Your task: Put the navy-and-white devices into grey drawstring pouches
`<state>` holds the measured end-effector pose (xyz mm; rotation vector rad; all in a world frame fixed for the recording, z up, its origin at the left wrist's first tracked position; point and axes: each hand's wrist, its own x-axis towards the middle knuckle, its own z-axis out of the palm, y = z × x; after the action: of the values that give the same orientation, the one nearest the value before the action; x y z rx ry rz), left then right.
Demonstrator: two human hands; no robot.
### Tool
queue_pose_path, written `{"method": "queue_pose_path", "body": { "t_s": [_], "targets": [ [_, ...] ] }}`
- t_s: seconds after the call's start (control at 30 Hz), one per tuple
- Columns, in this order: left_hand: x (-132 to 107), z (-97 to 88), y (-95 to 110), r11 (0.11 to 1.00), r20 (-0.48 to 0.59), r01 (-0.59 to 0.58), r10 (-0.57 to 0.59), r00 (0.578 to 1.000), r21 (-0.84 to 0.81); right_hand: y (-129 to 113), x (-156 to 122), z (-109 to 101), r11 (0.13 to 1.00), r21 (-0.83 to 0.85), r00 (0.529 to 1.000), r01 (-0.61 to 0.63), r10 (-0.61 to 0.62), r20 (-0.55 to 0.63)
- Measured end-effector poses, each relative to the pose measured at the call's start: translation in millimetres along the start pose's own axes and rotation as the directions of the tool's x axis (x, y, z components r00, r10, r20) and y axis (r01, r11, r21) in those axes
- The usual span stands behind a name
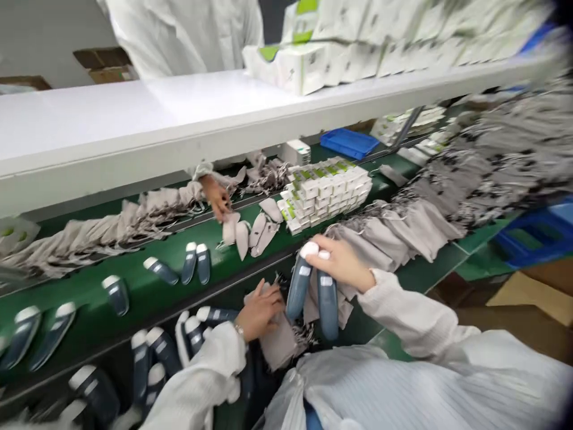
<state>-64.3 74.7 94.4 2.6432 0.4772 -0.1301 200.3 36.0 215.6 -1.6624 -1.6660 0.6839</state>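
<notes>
Two dark blue, rounded, elongated devices (329,304) with white ends and small white labels hang from my right hand (342,263), which grips them by the white ends. My left hand (262,313) has its fingers curled over a grey drawstring pouch (280,343) at the near edge of the bench; part of the pouch is hidden beneath the hand. Left of it, more of these blue devices (165,352) lie in a loose heap, partly behind my left sleeve. A row of grey pouches (380,239) lies just beyond my right hand.
A green conveyor belt (147,298) carries spaced blue devices and a few pouches. Across it, a co-worker's hand (217,197) touches a pouch. Stacked white-and-green boxes (329,191) stand on the far side. A white shelf (134,119) crosses overhead. Cardboard boxes (528,298) stand at right.
</notes>
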Motion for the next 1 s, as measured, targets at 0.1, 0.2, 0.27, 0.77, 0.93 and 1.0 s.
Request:
{"method": "queue_pose_path", "body": {
  "t_s": [0.1, 0.2, 0.27, 0.77, 0.93, 1.0],
  "targets": [
    [7, 1.0, -9, 0.986, 0.046, -0.087, 0.081, 0.996, 0.143, 10, -11, 3, 0.998, 0.065, 1.000, -0.025, 0.025, -0.001],
    [15, 4.2, -14, 0.965, 0.079, -0.173, 0.161, 0.984, 0.197, 21, -14, 2, 0.994, 0.081, 0.997, -0.073, 0.074, -0.007],
    [19, 2.6, -12, 0.958, 0.091, -0.203, 0.188, 0.978, 0.201, 26, -18, -2, 0.991, 0.100, 0.996, -0.089, 0.091, -0.014],
    [-7, -23.4, 12, 0.993, 0.177, -0.097, 0.086, 0.980, 0.059, 50, -44, -27, 0.905, 0.342, 0.959, -0.253, 0.282, -0.036],
    [-22, -53.8, 22, 0.999, 0.174, 0.017, -0.023, 0.984, 0.037, 51, -46, -24, 0.885, 0.386, 0.954, -0.260, 0.297, -0.040],
    [-35, -83.5, 25, 0.995, 0.130, 0.094, -0.091, 0.987, -0.019, 49, -47, -27, 0.876, 0.407, 0.953, -0.259, 0.301, -0.042]
  ]
}}
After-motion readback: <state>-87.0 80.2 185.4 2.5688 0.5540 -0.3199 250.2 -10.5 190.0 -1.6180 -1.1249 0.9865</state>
